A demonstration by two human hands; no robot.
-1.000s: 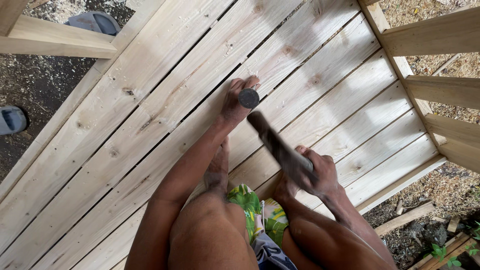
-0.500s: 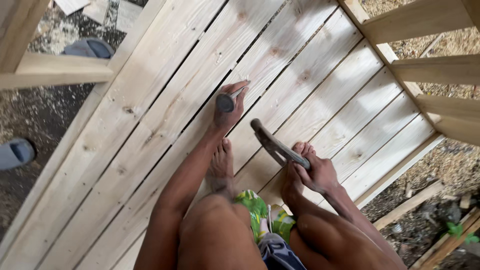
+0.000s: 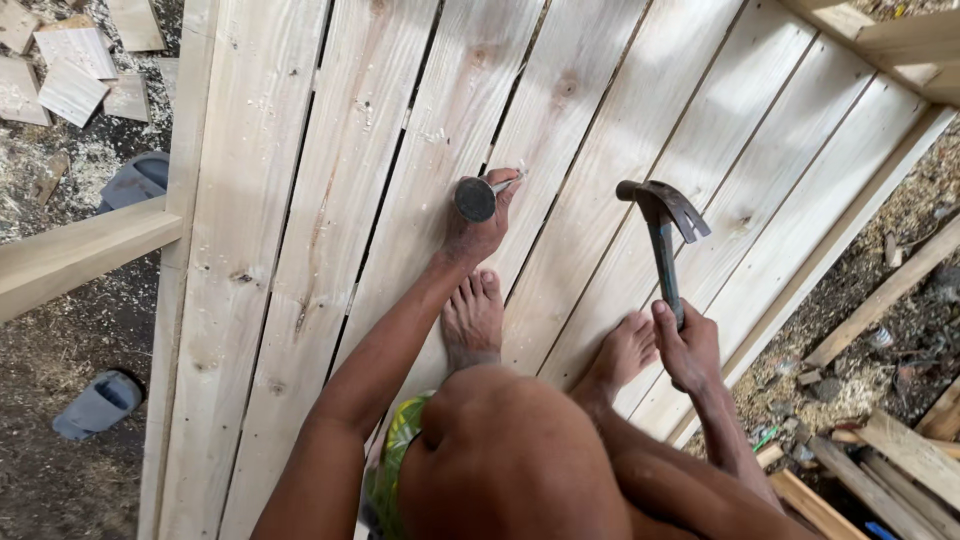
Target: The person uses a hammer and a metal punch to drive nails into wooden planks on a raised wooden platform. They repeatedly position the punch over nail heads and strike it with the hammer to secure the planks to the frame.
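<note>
Head view: the left hand (image 3: pixel 480 228) pinches a round-headed metal punch (image 3: pixel 476 198) against the wooden planks (image 3: pixel 330 200), fingers curled tight around it. To its right and well apart, the right hand (image 3: pixel 688 347) is closed around the handle of a claw hammer (image 3: pixel 662 230), whose head is raised above the boards. Two bare feet rest on the planks just below both hands.
</note>
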